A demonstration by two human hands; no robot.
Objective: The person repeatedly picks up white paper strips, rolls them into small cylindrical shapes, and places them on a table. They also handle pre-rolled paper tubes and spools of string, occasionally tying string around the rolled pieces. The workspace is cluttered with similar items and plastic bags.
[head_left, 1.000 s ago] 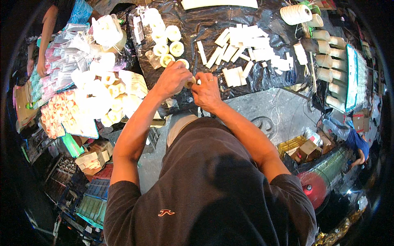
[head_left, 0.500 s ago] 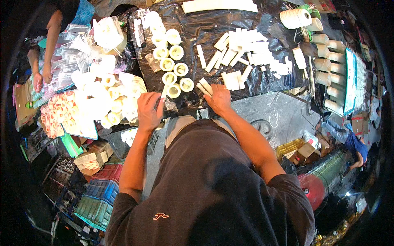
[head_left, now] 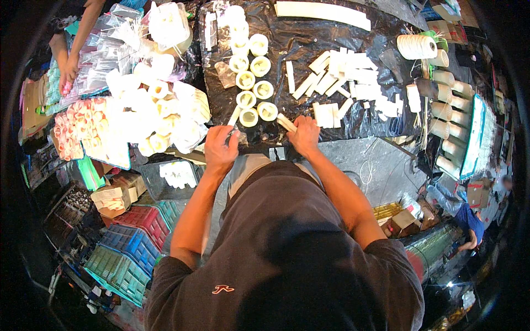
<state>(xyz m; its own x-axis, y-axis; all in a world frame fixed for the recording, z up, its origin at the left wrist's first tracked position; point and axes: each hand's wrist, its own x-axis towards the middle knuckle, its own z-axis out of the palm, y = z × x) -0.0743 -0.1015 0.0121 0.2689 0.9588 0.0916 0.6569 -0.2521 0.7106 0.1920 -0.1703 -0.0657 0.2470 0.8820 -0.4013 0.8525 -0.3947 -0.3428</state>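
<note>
Worktable, covered in wrinkled black plastic sheeting. Left to right upon it: pale hollow cylinders, upright in staggered columns; one lone pale strip; one loose spread of pale strips. Toward the far edge: one long pale piece.

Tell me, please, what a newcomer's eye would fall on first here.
Probably the pale rolls standing in rows on the black sheet, ahead of the left hand. Next come the pale strips scattered to their right, then the large string spool farther right.
</note>
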